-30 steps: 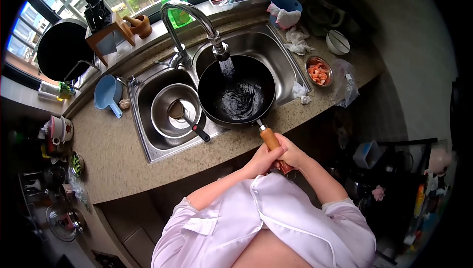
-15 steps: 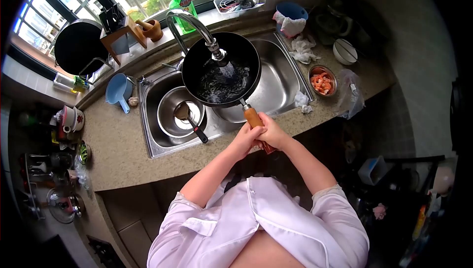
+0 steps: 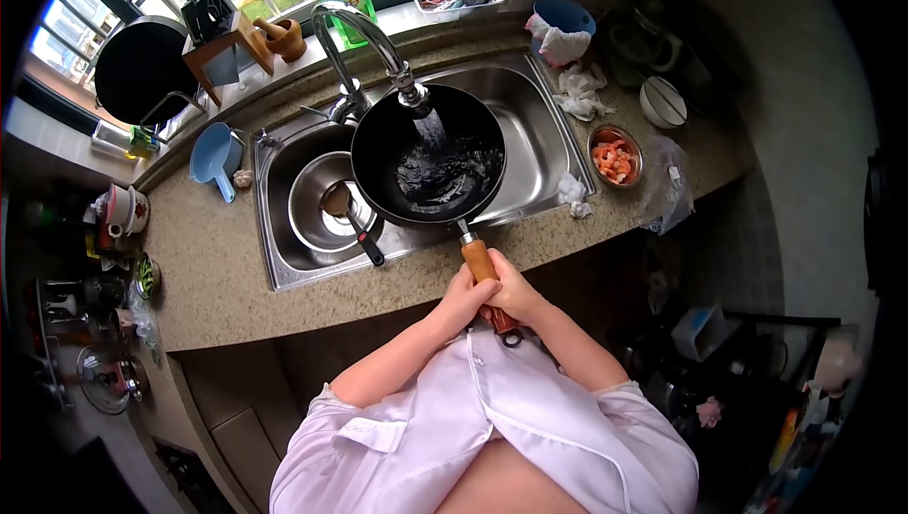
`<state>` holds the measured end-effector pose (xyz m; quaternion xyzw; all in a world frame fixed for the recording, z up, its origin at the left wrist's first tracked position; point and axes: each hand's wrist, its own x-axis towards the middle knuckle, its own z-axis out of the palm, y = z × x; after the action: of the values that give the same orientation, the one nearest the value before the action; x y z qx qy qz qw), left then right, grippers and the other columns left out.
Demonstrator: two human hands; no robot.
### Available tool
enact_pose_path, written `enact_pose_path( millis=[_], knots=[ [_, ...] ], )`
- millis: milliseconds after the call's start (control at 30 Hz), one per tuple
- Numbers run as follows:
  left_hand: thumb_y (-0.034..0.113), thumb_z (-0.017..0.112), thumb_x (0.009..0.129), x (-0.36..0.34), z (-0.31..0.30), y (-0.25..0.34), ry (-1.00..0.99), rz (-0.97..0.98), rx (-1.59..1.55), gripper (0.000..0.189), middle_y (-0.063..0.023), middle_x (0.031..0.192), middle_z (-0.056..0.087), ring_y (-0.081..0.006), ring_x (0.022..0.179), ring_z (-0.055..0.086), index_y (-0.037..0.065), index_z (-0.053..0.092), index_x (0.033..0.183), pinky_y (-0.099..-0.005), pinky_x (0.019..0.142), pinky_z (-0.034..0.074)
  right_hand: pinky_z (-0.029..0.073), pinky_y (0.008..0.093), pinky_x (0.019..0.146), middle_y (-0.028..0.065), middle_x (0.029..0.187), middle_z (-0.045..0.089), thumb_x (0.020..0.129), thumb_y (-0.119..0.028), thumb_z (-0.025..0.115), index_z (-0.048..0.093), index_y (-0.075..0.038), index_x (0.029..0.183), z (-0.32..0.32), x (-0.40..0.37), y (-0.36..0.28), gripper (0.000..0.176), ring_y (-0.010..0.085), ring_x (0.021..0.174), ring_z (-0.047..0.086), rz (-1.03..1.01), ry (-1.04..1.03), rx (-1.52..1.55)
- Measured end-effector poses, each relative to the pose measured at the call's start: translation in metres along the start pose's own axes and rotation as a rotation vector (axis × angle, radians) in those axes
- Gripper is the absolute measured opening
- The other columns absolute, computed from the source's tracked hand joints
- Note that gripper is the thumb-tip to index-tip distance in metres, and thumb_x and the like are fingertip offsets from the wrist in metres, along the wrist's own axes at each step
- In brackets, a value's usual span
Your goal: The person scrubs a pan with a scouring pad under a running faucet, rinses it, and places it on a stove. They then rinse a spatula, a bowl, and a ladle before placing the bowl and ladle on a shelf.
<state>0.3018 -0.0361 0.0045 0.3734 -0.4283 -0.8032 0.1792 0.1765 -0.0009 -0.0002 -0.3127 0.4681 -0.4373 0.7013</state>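
Over the double sink (image 3: 550, 166) hangs a black wok (image 3: 378, 159), its wooden handle (image 3: 478, 259) pointing toward my body. My left hand (image 3: 463, 296) and my right hand (image 3: 514, 289) are both wrapped around that handle, side by side. Water runs from the chrome faucet (image 3: 412, 95) into the wok and spreads over its bottom. In the left basin sits a metal bowl (image 3: 305, 204), and a ladle (image 3: 363, 238) with a black handle rests in it.
Right of the sink are a bowl of shrimp (image 3: 615, 156), crumpled tissues (image 3: 581, 88), a plastic bag (image 3: 668, 188) and a white bowl (image 3: 662, 102). A blue dipper (image 3: 217, 155) lies on the left counter. Behind stands a green soap bottle (image 3: 347, 3).
The wok and both hands have moved closer to my body, and the faucet stream now falls nearer the wok's far side. Both hands still hold the handle.
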Motion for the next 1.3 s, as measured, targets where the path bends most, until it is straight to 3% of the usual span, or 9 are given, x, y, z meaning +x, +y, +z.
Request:
enact_pose_path(
  millis=[67,167,400,467,1000,1067,1167,1233,1300],
  knots=[
    [0.018,0.052,0.080,0.007,-0.005,-0.001,0.051,-0.008,-0.010,0.033,-0.0051,0.086,0.053,-0.0104,0.064,0.054,0.004,0.041,0.108,-0.0207,0.050,0.043,0.045,0.0261,0.045,0.0067,0.079,0.051,0.075,-0.004,0.064,0.036,-0.008,0.101,-0.006,0.012,-0.007,0.038,0.0134,0.053,0.054,0.031,-0.093,-0.021],
    [0.019,0.054,0.077,0.010,-0.008,-0.004,0.123,0.081,-0.086,0.031,-0.0067,0.081,0.053,-0.0122,0.055,0.054,0.002,0.043,0.101,-0.0224,0.045,0.044,0.045,0.0261,0.044,0.0066,0.076,0.051,0.077,-0.004,0.062,0.035,-0.008,0.100,-0.003,0.019,-0.005,0.036,0.0136,0.051,0.054,0.013,-0.080,-0.059],
    [0.019,0.054,0.075,0.009,-0.019,-0.014,0.133,0.044,-0.085,0.034,-0.0057,0.081,0.052,-0.0108,0.057,0.053,0.002,0.044,0.103,-0.0223,0.045,0.043,0.045,0.0264,0.043,0.0070,0.076,0.051,0.078,-0.006,0.062,0.033,-0.007,0.104,0.005,0.023,0.008,0.039,0.0137,0.050,0.054,0.059,-0.034,-0.077],
    [0.020,0.052,0.077,0.007,-0.026,-0.018,0.083,-0.019,-0.031,0.038,-0.0054,0.087,0.052,-0.0103,0.064,0.054,0.004,0.041,0.109,-0.0207,0.049,0.043,0.045,0.0265,0.043,0.0071,0.077,0.051,0.078,-0.006,0.062,0.033,-0.007,0.104,0.006,0.024,0.019,0.039,0.0138,0.050,0.054,0.066,-0.024,-0.077],
    [0.020,0.053,0.072,-0.014,-0.055,-0.025,0.056,-0.230,-0.100,0.041,-0.0048,0.084,0.051,-0.0097,0.057,0.051,0.006,0.043,0.109,-0.0198,0.042,0.036,0.052,0.0298,0.052,0.0109,0.088,0.051,0.078,-0.002,0.060,0.031,-0.004,0.106,0.037,0.031,0.056,0.041,0.0172,0.061,0.060,-0.036,0.050,-0.103],
    [0.012,0.055,0.070,-0.014,-0.055,-0.026,0.188,-0.171,-0.208,0.043,-0.0070,0.089,0.051,-0.0145,0.075,0.054,0.004,0.043,0.111,-0.0252,0.063,0.047,0.052,0.0311,0.055,0.0118,0.090,0.052,0.077,-0.003,0.061,0.031,-0.003,0.108,0.042,0.033,0.059,0.043,0.0187,0.065,0.060,-0.033,0.060,-0.155],
    [0.005,0.055,0.067,-0.014,-0.064,-0.027,0.183,-0.233,-0.351,0.050,-0.0075,0.095,0.050,-0.0163,0.088,0.053,0.006,0.043,0.115,-0.0280,0.076,0.045,0.051,0.0332,0.064,0.0142,0.092,0.052,0.074,-0.009,0.063,0.031,0.000,0.111,0.044,0.037,0.068,0.050,0.0221,0.075,0.061,-0.072,0.067,-0.345],
    [0.002,0.055,0.066,-0.014,-0.072,-0.030,0.157,-0.243,-0.422,0.052,-0.0074,0.096,0.050,-0.0164,0.088,0.053,0.007,0.042,0.116,-0.0280,0.076,0.046,0.049,0.0348,0.074,0.0187,0.096,0.053,0.072,-0.020,0.066,0.031,0.006,0.111,0.044,0.038,0.072,0.059,0.0262,0.088,0.059,-0.042,0.046,-0.470],
    [-0.002,0.051,0.064,-0.013,-0.081,-0.036,0.099,-0.238,-0.500,0.058,-0.0095,0.102,0.050,-0.0204,0.093,0.055,0.008,0.039,0.120,-0.0307,0.078,0.048,0.049,0.0345,0.074,0.0196,0.096,0.053,0.072,-0.021,0.066,0.031,0.006,0.110,0.046,0.040,0.060,0.058,0.0266,0.086,0.059,-0.009,0.015,-0.532]
  ],
)
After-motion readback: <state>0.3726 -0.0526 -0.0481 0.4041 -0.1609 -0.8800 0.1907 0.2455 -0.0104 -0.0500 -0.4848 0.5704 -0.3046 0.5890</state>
